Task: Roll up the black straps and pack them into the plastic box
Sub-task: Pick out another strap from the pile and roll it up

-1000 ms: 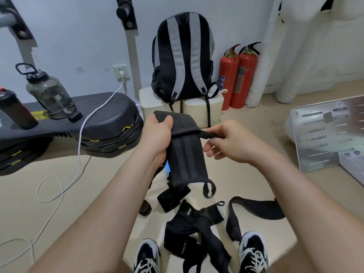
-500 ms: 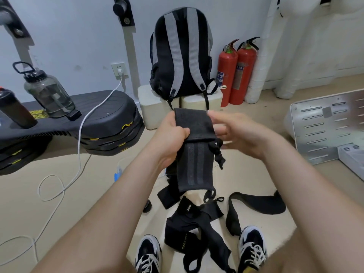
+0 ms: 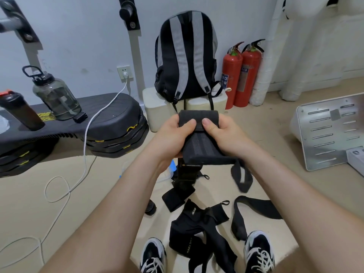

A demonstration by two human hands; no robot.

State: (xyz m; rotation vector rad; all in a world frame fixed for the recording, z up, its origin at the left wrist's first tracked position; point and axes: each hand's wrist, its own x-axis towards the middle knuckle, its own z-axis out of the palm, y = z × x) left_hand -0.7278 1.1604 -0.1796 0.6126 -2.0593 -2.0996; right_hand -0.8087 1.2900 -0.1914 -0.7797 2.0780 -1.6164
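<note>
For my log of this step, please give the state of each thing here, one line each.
Held strap: top folded over, tail hanging.
Left hand: grips the strap.
Right hand: grips the strap.
Floor straps: loose, unrolled.
Plug: in the socket.
Clear bottle: upright, capped.
Backpack: upright.

The backpack point(image 3: 186, 56) sits on blocks point(image 3: 155, 107), extinguishers point(image 3: 248, 75) just right of it; bottles point(image 3: 57, 95) stand on the platform point(image 3: 118, 113) at left; loose straps point(image 3: 197, 227) lie on the floor point(image 3: 23, 203).
</note>
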